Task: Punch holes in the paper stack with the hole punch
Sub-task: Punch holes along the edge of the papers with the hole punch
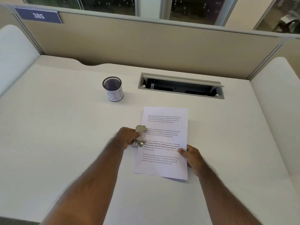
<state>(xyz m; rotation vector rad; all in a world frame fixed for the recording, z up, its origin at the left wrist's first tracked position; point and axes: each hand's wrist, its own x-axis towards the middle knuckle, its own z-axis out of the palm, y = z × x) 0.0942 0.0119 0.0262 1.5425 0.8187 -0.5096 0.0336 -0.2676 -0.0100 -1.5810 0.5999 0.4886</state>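
A white paper stack (164,127) with printed paragraphs lies flat on the desk in front of me. A small beige and metal hole punch (140,135) sits over the middle of the stack's left edge. My left hand (127,138) is closed around the punch from the left. At the stack's right edge my right hand (192,155) pinches the paper, thumb on top of the sheet. How many sheets the stack has I cannot tell.
A black mesh cup (113,89) with a white label stands at the back left of the white desk (65,135). An open cable hatch (181,86) is set into the desk behind the paper. Beige partition walls enclose the back and sides.
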